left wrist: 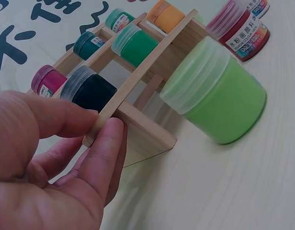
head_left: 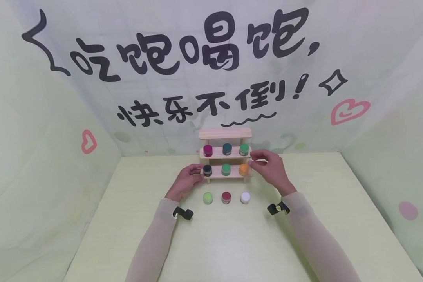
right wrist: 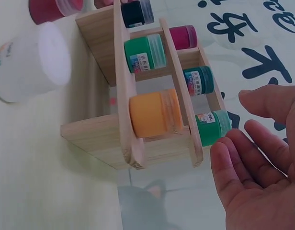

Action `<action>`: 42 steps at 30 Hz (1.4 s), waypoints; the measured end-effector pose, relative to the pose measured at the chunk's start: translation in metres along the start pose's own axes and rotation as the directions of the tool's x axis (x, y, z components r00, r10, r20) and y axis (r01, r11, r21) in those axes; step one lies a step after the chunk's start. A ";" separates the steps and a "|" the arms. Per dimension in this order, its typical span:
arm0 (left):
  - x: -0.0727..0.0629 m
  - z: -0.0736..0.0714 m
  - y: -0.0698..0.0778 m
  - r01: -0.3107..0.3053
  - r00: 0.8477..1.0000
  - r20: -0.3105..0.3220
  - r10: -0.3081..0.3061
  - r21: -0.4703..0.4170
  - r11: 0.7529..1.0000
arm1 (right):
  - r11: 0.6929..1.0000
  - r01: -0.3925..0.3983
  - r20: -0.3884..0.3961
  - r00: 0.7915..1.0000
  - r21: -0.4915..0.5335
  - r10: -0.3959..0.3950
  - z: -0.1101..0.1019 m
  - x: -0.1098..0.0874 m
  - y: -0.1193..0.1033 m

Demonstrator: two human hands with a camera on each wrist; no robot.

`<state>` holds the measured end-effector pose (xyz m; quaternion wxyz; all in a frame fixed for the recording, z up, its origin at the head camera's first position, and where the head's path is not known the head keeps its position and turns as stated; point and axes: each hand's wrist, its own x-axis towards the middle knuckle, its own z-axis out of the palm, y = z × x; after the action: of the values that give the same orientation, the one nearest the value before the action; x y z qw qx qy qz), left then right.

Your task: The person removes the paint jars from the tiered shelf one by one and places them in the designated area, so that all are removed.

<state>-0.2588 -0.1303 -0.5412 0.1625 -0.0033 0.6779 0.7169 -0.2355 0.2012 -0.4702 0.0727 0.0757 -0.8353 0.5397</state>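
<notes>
A small wooden tiered shelf [head_left: 225,134] stands against the back wall. My left hand [head_left: 187,181] pinches the left end of its lowest step between thumb and fingers, beside a black paint jar [left wrist: 92,91]. That step also bears a green jar [head_left: 226,169] and an orange jar [right wrist: 154,114]. On the middle step sit a magenta jar [head_left: 208,150], a teal jar [head_left: 227,149] and another green jar [right wrist: 213,128]. Near the shelf's right end, my right hand [head_left: 272,169] holds nothing, its thumb apart from its loosely bent fingers.
In front of the shelf, a light green jar [head_left: 208,197], a dark red jar [head_left: 226,197] and a white jar [head_left: 245,197] stand in a row on the pale table [head_left: 218,246]. A cloth with large black writing [head_left: 220,43] hangs behind. Cloth walls flank both sides.
</notes>
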 end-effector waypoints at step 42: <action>0.002 -0.002 -0.001 0.001 1.000 0.005 -0.001 0.004 1.000 | 0.998 0.036 0.028 0.999 -0.042 -0.035 0.014 0.044 0.007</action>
<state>-0.2608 -0.1319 -0.5426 0.1645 -0.0017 0.6790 0.7154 -0.2802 0.1893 -0.4737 0.0725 0.0966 -0.8461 0.5192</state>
